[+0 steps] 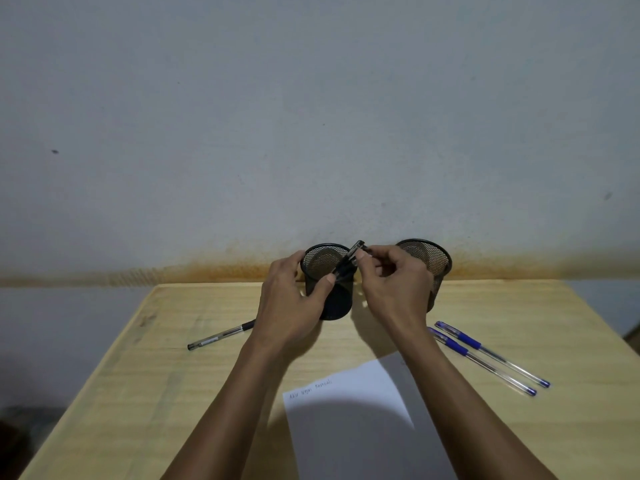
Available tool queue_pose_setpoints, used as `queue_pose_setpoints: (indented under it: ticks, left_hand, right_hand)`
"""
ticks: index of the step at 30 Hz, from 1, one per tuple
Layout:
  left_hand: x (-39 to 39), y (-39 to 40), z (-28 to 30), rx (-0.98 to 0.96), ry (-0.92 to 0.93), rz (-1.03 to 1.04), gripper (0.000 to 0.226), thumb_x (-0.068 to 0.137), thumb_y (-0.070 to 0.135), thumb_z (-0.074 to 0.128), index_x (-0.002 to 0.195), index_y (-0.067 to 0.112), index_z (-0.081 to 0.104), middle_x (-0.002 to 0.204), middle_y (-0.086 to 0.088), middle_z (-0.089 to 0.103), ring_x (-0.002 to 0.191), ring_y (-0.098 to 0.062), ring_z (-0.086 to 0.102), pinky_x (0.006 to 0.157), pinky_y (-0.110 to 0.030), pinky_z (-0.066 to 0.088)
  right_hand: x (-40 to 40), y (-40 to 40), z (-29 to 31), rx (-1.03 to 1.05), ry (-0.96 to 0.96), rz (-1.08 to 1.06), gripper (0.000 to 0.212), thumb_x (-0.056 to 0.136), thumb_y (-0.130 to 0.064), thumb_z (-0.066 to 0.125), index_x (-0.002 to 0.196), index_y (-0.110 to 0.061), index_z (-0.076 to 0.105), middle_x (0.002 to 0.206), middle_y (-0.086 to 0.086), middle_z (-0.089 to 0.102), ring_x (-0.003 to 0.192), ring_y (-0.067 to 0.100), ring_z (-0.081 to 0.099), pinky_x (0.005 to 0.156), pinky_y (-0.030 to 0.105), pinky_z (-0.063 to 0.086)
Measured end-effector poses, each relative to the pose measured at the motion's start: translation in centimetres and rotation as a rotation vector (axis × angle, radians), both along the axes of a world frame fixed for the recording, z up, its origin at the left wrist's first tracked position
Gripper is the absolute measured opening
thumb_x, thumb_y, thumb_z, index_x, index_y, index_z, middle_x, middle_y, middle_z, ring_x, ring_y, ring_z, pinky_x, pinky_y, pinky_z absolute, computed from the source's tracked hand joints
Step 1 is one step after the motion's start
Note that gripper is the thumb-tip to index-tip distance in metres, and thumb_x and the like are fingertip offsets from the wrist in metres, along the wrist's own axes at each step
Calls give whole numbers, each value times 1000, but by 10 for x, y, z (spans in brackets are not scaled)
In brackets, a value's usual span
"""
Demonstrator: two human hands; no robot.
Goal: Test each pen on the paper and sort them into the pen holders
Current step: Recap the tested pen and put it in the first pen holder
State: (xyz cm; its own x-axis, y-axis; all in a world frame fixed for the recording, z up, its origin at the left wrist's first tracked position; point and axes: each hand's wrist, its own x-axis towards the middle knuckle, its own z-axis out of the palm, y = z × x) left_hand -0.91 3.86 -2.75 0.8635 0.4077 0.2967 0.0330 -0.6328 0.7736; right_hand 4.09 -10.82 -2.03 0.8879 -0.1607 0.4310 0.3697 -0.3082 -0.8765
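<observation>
Both hands hold one black pen (348,263) tilted over the left black mesh pen holder (323,259). My left hand (291,303) pinches its lower part; my right hand (394,285) pinches its upper end by the cap. A second mesh pen holder (431,258) stands to the right, partly hidden behind my right hand. Another black pen (220,336) lies on the table at the left. Two blue pens (485,358) lie side by side at the right. A white paper (353,420) with a short line of handwriting lies at the front.
The wooden table (156,393) stands against a grey wall with a rust-coloured stain along its base. The table's left edge drops off to a dark floor area.
</observation>
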Motion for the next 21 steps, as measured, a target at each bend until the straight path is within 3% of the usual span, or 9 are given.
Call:
queue_pose_setpoints:
  ticks: [12, 16, 18, 21]
  left_hand:
    - [0, 1, -1, 5, 24, -7, 66, 84, 46, 70, 140, 20, 48, 133, -2, 53, 122, -17, 52, 106, -40, 43]
    - [-3, 0, 3, -14, 24, -20, 59, 83, 45, 70, 135, 23, 53, 123, 3, 54, 117, -17, 54, 102, -40, 45]
    - [-6, -1, 6, -18, 13, -40, 49, 84, 42, 71, 128, 27, 56, 113, 8, 52, 114, -17, 54, 100, -38, 46]
    - [-9, 0, 11, -40, 20, -72, 41, 83, 41, 71, 122, 35, 57, 114, 8, 54, 110, -14, 55, 93, -28, 45]
  right_hand:
    - [-6, -7, 1, -9, 36, 2, 22, 86, -30, 80, 100, -13, 78, 68, -14, 67, 63, -11, 62, 65, 2, 46]
    - [-14, -12, 2, -24, -7, 3, 23, 87, -29, 78, 105, -15, 77, 80, -6, 73, 69, -4, 65, 73, 14, 55]
    - [-22, -11, 3, -27, -61, 24, 19, 88, -27, 77, 103, -16, 77, 85, -3, 75, 73, 2, 66, 75, 22, 57]
    - [-40, -7, 2, -107, -183, 130, 3, 88, -19, 76, 91, -18, 76, 79, -5, 72, 72, 7, 66, 66, 15, 52]
